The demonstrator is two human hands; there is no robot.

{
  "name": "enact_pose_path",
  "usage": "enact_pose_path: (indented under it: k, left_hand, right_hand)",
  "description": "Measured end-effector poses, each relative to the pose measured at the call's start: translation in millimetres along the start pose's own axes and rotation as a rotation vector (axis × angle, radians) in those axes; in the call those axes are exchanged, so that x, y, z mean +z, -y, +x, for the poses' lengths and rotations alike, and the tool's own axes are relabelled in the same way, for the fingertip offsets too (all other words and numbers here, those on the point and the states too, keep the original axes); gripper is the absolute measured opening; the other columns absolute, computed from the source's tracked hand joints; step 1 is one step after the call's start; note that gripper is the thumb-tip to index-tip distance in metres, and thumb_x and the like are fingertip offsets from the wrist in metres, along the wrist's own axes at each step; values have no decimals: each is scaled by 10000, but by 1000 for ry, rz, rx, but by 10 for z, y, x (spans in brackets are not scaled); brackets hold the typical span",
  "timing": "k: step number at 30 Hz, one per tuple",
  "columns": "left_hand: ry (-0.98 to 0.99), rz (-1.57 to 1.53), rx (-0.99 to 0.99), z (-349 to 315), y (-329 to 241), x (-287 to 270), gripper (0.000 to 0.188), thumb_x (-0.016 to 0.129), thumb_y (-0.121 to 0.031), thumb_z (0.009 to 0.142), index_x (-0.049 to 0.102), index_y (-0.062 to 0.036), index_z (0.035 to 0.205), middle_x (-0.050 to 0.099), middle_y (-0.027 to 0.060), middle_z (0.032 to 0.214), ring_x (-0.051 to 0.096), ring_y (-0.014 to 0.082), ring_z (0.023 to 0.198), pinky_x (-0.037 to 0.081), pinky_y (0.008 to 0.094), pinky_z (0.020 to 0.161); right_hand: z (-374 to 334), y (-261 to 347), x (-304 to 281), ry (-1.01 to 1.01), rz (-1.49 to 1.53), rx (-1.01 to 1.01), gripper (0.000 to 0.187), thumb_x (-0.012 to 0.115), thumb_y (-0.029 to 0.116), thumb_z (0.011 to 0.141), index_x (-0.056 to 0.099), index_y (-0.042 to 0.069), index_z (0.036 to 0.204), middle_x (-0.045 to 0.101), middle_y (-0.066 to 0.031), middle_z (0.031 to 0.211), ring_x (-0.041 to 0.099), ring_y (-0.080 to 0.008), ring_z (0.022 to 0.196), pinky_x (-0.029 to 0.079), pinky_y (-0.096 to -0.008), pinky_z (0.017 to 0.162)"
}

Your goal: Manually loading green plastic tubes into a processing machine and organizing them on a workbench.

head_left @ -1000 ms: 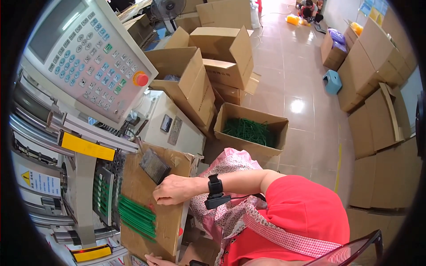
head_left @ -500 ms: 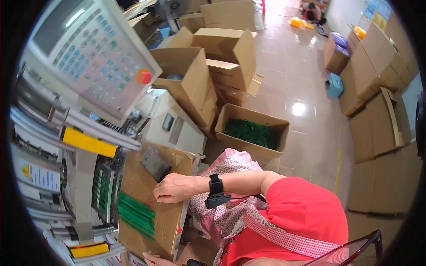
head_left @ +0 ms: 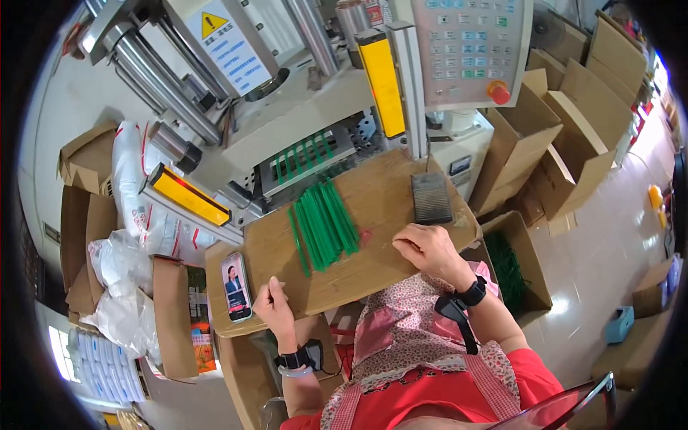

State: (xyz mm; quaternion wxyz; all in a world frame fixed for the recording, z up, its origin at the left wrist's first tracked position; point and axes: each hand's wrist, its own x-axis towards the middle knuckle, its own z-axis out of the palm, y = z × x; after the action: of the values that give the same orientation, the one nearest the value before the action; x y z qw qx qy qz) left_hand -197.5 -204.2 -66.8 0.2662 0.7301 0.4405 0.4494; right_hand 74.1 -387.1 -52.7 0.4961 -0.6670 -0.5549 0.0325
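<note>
A row of long green plastic strips (head_left: pixel 324 226) lies side by side on the brown work board (head_left: pixel 380 188), with one strip a little apart on its left. My left hand (head_left: pixel 274 307) rests at the board's front edge, its fingers curled in and its thumb up, near the phone (head_left: pixel 236 287) and holding nothing visible. On the right, my right hand (head_left: pixel 428 251) lies as a loose fist on the board, just in front of a grey ribbed block (head_left: pixel 431 198). Beyond the strips, more green pieces (head_left: pixel 302 158) lie in the machine's slotted metal plate (head_left: pixel 313 169).
Two yellow guard bars (head_left: pixel 382 86) flank the machine's opening. Its control panel (head_left: pixel 469 54) has a red knob (head_left: pixel 499 92). Open cartons stand to the right, one (head_left: pixel 534 304) with green pieces inside. Plastic bags (head_left: pixel 129 315) and more cartons (head_left: pixel 175 315) are at the left.
My view has swung left to face the machine, bringing my left hand and the phone fully into sight. The right hand is still a loose fist by the grey block.
</note>
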Motion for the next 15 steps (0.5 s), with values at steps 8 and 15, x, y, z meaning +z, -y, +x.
enact_pose_path:
  k: [8, 15]
  left_hand:
    - [18, -45, -5, -5, -34, 39, 332, 555, -211, 968, 637, 24, 748, 458, -18, 525, 387, 38, 502, 285, 230, 473]
    - [19, -53, -13, -1, -26, 35, 330, 554, -206, 969, 635, 23, 746, 464, -15, 534, 390, 38, 502, 281, 229, 471]
  right_hand:
    - [-1, -21, -28, 17, -4, 32, 128, 610, 157, 847, 627, 31, 863, 634, -132, 805, 625, -317, 727, 495, -381, 629]
    - [-2, -18, -18, 23, -6, 25, 132, 610, 158, 846, 623, 29, 867, 635, -134, 809, 626, -317, 735, 494, -383, 633]
